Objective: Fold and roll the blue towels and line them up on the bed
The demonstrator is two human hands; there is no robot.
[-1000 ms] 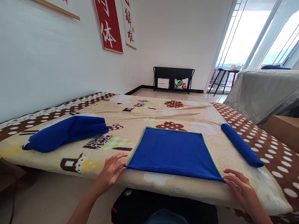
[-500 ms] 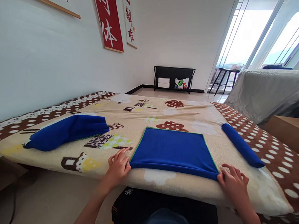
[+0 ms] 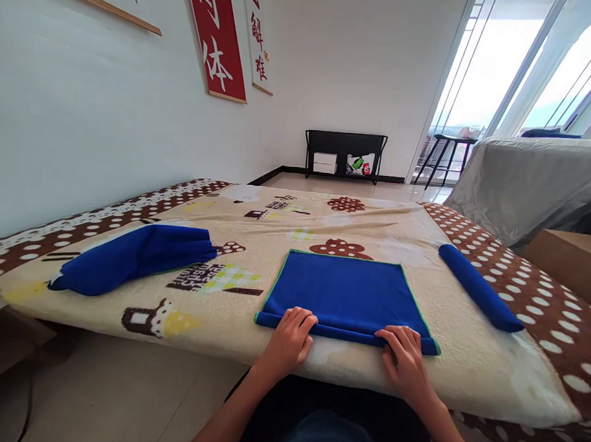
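Observation:
A blue cloth (image 3: pixel 346 291) with green stitched edges lies spread in front of me, its near edge turned into a narrow roll. My left hand (image 3: pixel 292 337) has its fingers curled over the left part of that roll. On the right part, my right hand (image 3: pixel 406 354) grips the roll the same way, thumb below and fingers on top. Off to the left lies a loosely bunched blue cloth (image 3: pixel 133 258). To the right rests a tightly rolled blue cloth (image 3: pixel 479 285), apart from my right hand.
Everything lies on a bed covered by a cream patterned blanket (image 3: pixel 254 245) with brown dotted borders. A cardboard box (image 3: pixel 573 264) stands beyond its right side, near a plastic-covered piece of furniture (image 3: pixel 543 176). A black rack (image 3: pixel 345 147) is against the far wall.
Both hands have moved inward from the cloth's near corners onto its near edge. That edge now looks more rolled up. The other two blue cloths have stayed put.

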